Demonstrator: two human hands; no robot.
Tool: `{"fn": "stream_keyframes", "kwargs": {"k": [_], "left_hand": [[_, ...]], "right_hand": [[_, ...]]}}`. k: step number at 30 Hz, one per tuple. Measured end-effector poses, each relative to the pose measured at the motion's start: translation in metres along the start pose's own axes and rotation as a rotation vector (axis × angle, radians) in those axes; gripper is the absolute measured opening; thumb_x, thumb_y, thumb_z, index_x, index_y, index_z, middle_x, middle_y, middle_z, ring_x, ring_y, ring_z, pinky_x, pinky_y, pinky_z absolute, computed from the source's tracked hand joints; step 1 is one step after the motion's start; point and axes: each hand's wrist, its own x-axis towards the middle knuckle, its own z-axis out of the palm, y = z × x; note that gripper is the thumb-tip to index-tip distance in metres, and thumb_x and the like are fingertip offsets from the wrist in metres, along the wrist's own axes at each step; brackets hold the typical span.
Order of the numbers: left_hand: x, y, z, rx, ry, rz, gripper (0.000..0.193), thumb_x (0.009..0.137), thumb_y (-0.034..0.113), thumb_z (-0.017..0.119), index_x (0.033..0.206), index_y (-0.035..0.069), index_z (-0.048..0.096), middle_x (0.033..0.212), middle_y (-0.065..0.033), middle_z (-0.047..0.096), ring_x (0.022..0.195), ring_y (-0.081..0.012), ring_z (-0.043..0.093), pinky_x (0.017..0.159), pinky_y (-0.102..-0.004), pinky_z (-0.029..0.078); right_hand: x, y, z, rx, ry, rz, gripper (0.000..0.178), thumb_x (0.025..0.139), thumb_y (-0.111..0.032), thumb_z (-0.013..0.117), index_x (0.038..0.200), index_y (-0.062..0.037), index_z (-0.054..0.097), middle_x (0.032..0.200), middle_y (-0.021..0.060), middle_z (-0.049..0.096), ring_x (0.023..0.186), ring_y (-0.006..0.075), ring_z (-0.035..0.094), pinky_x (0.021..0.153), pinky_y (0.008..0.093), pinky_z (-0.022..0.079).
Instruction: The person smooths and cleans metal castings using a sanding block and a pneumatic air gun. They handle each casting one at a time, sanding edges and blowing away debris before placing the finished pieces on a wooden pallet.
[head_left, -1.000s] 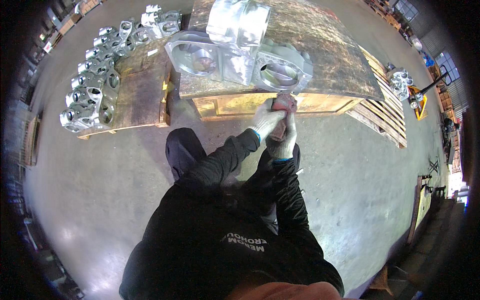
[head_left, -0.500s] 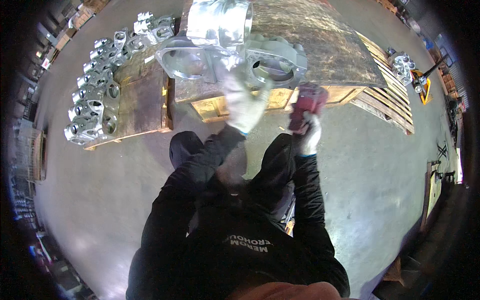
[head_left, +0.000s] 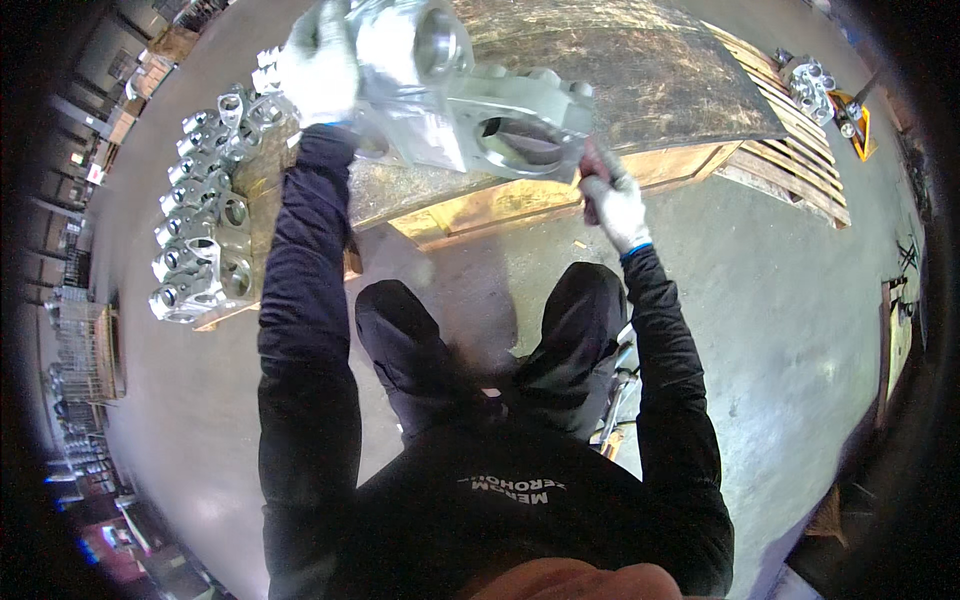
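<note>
A large silvery metal casting point(head_left: 425, 115) with a round bore and flanged openings stands on the dark wooden crate top in front of me. My left hand point(head_left: 322, 70), in a white glove, is at its left side with the fingers reaching up along it; motion blur softens their outline. At the casting's right end, my right hand point(head_left: 620, 205), also gloved, is closed around a dark red handheld tool point(head_left: 594, 160). Its front end is close to the rim of the right opening. Most of the tool is covered by the hand, so its kind is unclear.
The wooden crate point(head_left: 640, 60) carries the casting. To the left, several smaller metal castings point(head_left: 195, 235) line a lower wooden platform. A slatted pallet point(head_left: 800, 165) lies at the right, with more castings point(head_left: 808, 88) and a yellow pallet jack point(head_left: 852, 125) beyond.
My left hand has moved left and up to the casting's left side. My right hand has brought the red tool up to the casting's right end. The casting appears turned, and my view has shifted.
</note>
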Motion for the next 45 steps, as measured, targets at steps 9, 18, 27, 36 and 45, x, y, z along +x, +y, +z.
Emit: {"fn": "stream_keyframes", "kwargs": {"k": [9,18,27,36,45], "left_hand": [[0.091,-0.041,-0.044,0.466,-0.294,0.235,0.057,0.095,0.053,0.055,0.113,0.0,0.066,0.109,-0.0242,0.068,0.107,-0.0364,0.064,0.094,-0.0368,0.047],[0.11,-0.035,-0.016,0.764,-0.796,0.353,0.036,0.092,0.021,0.053,0.125,0.013,0.065,0.124,-0.0183,0.064,0.12,-0.0339,0.058,0.105,-0.0414,0.044],[0.107,-0.036,-0.007,0.558,-0.587,0.036,0.043,0.086,0.033,0.063,0.107,-0.003,0.07,0.105,-0.022,0.07,0.099,-0.0325,0.066,0.09,-0.0367,0.048],[0.11,-0.041,-0.013,0.713,-0.671,0.51,0.03,0.086,0.023,0.065,0.104,-0.001,0.072,0.101,-0.017,0.072,0.095,-0.0253,0.067,0.086,-0.0337,0.05],[0.105,-0.033,-0.012,0.589,-0.677,0.189,0.03,0.091,0.026,0.056,0.108,0.011,0.075,0.115,-0.0184,0.068,0.107,-0.0296,0.065,0.093,-0.0349,0.049]], "right_hand": [[-0.07,-0.012,0.042,-0.911,-0.167,-0.646,0.076,0.069,-0.013,0.069,0.142,-0.016,0.05,0.142,0.0096,0.051,0.113,0.0364,0.056,0.096,0.0403,0.049],[-0.008,-0.035,0.009,-1.232,-0.2,-1.082,0.062,0.069,-0.017,0.068,0.131,-0.0188,0.063,0.136,0.0008,0.06,0.096,0.028,0.061,0.082,0.0379,0.051],[-0.061,0.007,0.064,0.053,-0.208,0.158,0.045,0.083,-0.012,0.057,0.127,-0.0084,0.064,0.112,0.0106,0.069,0.079,0.0199,0.064,0.071,0.0309,0.052],[-0.01,-0.014,0.023,-1.328,-0.093,-0.876,0.057,0.079,-0.019,0.06,0.136,-0.0224,0.059,0.14,0.0002,0.059,0.106,0.0301,0.06,0.089,0.0334,0.05],[-0.05,-0.02,0.055,0.974,-0.108,0.457,0.037,0.076,-0.01,0.061,0.112,-0.0039,0.064,0.081,0.0066,0.065,0.068,0.0185,0.061,0.058,0.0296,0.047]]}}
